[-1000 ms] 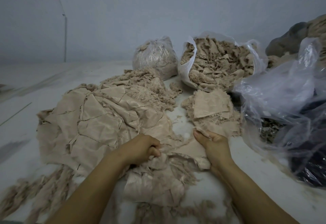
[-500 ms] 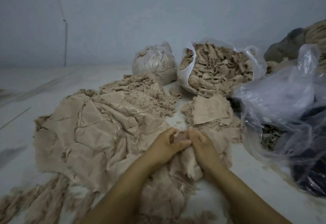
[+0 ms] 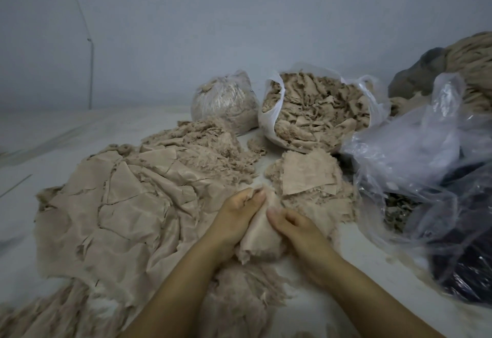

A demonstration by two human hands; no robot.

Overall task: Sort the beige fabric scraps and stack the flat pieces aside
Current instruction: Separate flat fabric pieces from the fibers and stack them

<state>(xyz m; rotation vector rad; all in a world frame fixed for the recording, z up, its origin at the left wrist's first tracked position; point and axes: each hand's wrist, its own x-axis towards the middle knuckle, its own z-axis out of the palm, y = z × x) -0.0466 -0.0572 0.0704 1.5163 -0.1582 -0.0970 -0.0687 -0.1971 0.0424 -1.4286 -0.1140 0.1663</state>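
A beige fabric scrap (image 3: pixel 259 236) hangs between my two hands at the centre of the view. My left hand (image 3: pixel 235 212) pinches its upper edge, and my right hand (image 3: pixel 292 224) grips its right side with curled fingers. To the left spreads a wide layer of flat beige pieces (image 3: pixel 119 204). Just beyond my right hand lies a small stack of flat pieces (image 3: pixel 306 175) on frayed scraps. Loose frayed scraps (image 3: pixel 239 303) lie under my forearms.
An open white bag of scraps (image 3: pixel 316 114) and a tied clear bag (image 3: pixel 223 101) stand at the back. Crumpled clear plastic over dark material (image 3: pixel 439 178) fills the right side. A fluffy scrap heap (image 3: pixel 207 146) sits behind the flat layer. The pale floor (image 3: pixel 40 146) lies left.
My hands, a second ago apart on the scraps near me, came together on one scrap and lifted it. My right hand has now slid down its right side.
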